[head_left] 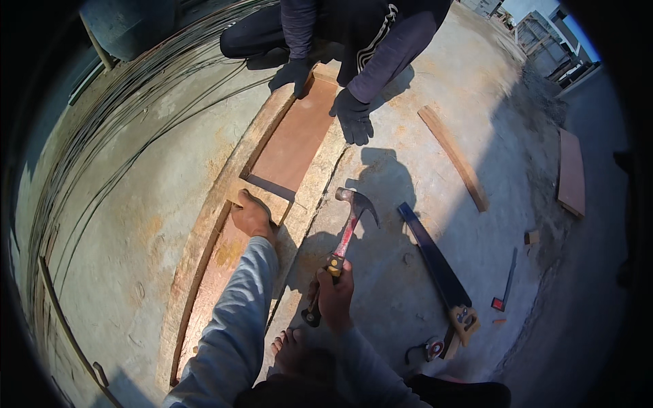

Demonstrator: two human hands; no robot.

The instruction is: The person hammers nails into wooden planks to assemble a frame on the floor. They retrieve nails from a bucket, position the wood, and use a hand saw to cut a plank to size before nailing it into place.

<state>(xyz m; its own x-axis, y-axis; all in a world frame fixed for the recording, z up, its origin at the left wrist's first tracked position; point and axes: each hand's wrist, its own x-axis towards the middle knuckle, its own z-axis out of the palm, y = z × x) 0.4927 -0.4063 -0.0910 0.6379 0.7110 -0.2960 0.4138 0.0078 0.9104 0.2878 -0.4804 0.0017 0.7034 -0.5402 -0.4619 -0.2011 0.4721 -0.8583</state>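
A long wooden frame (192,272) with a reddish-brown board (292,139) inside it lies on the ground before me. A short wooden crosspiece (277,205) spans between its two long rails. My left hand (253,216) grips this crosspiece from the near side, its fingers partly hidden. Right of the frame, my right hand (335,296) is closed round the handle of a claw hammer (348,231), whose head points up and away from me, apart from the wood. At the far end, a crouching person's gloved left hand (352,117) and gloved right hand (292,76) rest at the frame's rails.
To the right lie a handsaw (439,265), a tape measure (433,349), a loose wooden strip (454,160) and a small red-ended tool (503,292). Farther right is a flat board (571,173). Long thin rods (129,112) curve along the left. My bare foot (289,347) is beside the frame.
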